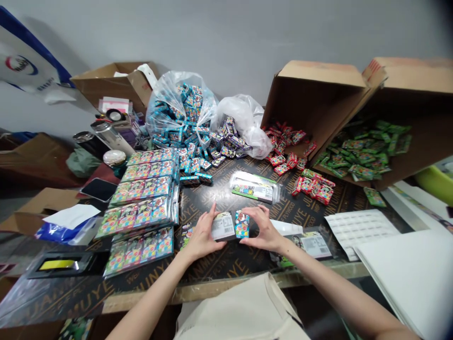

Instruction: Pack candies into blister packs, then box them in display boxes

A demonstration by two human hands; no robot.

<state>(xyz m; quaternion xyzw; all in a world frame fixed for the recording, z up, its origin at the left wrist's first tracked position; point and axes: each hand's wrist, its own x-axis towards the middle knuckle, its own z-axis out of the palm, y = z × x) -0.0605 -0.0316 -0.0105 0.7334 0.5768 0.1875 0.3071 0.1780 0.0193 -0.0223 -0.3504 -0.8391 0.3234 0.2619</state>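
Observation:
Near the front edge of the table, my left hand [202,236] grips a flat printed pack [223,226] with a grey label and barcode, thumb and fingers at its sides. Between the thumb and fingertips of my right hand [262,230] is a small blue printed box [242,224], upright against the right end of that pack. My left palm and fingers cover part of the pack. Beyond my hands lies a similar flat pack [254,189] in clear plastic. Another flat pack [313,245] is partly under my right wrist.
Stacked wrapped packs [139,212] stand at left. Behind are bags of blue boxes [191,106] and purple boxes [230,137]. Red boxes [283,141] and green boxes [368,146] spill from tipped cartons [318,71]. A tape dispenser [67,264], phone [99,189] and paper sheet [361,229] lie around.

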